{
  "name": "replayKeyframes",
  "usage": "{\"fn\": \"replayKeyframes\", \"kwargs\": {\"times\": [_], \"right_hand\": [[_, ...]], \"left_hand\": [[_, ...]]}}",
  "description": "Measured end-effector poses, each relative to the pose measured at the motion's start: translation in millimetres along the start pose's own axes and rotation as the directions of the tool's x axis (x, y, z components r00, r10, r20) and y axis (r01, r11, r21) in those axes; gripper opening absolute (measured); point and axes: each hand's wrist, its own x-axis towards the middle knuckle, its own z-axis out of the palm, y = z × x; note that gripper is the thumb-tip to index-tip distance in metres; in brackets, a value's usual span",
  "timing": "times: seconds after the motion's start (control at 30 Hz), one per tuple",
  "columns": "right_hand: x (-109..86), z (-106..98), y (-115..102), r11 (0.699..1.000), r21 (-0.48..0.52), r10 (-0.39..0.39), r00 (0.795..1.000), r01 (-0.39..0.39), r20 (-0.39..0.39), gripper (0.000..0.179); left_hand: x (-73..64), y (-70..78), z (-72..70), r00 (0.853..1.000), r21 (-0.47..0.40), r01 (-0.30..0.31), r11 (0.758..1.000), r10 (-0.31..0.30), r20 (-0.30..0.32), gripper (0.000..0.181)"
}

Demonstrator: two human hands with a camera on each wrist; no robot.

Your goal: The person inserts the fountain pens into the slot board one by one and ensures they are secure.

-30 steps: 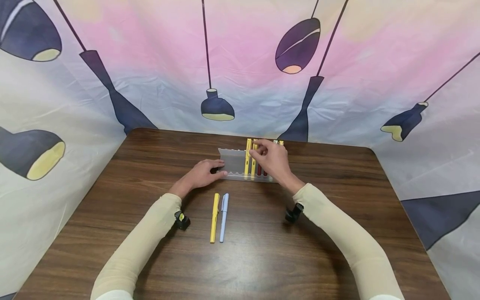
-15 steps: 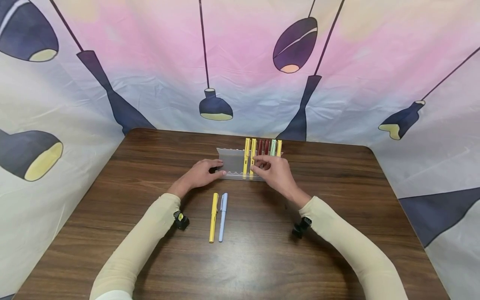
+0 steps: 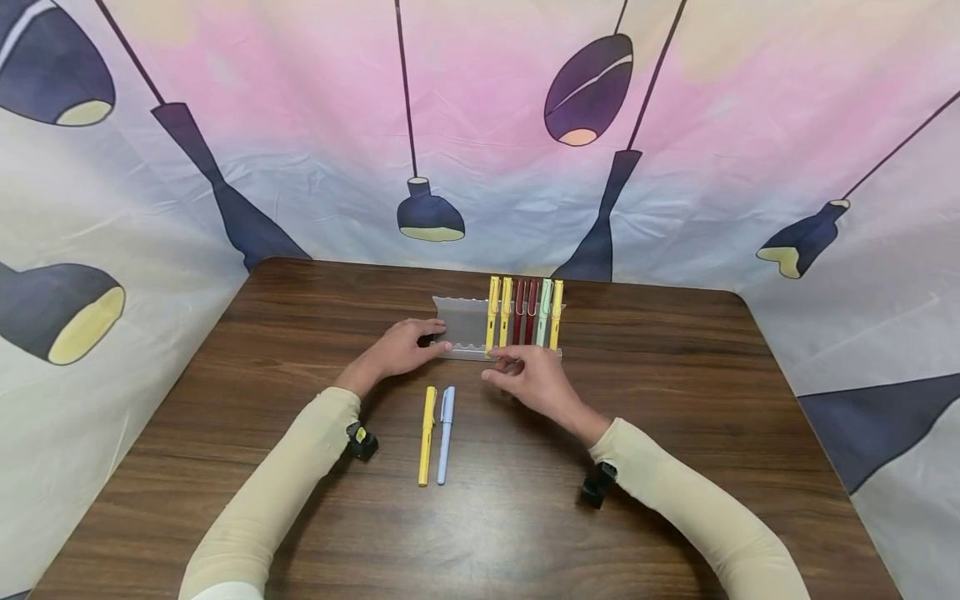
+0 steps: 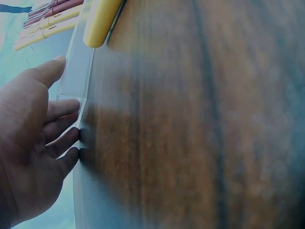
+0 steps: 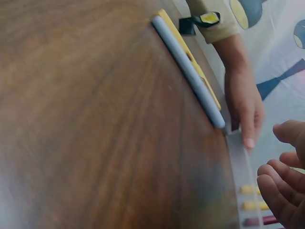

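A clear plastic pen rack (image 3: 461, 321) stands near the table's back edge. Pens line its right part: two yellow pens (image 3: 492, 312), two dark red pens (image 3: 532, 308), a mint green pen (image 3: 544, 308) and another yellow one at the end. My left hand (image 3: 405, 346) holds the rack's left end, thumb at the front lip and fingers at the side. Just in front of the rack, my right hand (image 3: 536, 379) hovers with loosely bent fingers and holds nothing. Nearer to me lie a yellow pen (image 3: 427, 437) and a light blue pen (image 3: 446, 437), side by side.
The brown wooden table (image 3: 360, 533) has rounded back corners. Behind it hangs a cloth backdrop (image 3: 315, 150) printed with lamps. Each sleeve carries a small black camera mount, one near the left wrist (image 3: 363, 442).
My right hand has come down from the pens' upper ends to the rack's front edge, uncovering the dark red and mint pens. The left hand and the two loose pens stay put.
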Motion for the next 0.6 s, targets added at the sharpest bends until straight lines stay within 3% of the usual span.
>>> {"fn": "replayKeyframes", "kwargs": {"times": [0.6], "right_hand": [[-9.0,42.9,-13.0,0.999,-0.013,0.037,0.993,-0.036,0.11,0.045]], "left_hand": [[0.4,-2.6,1.2,1.0,-0.003,-0.007,1.0,0.007,-0.006,0.062]]}}
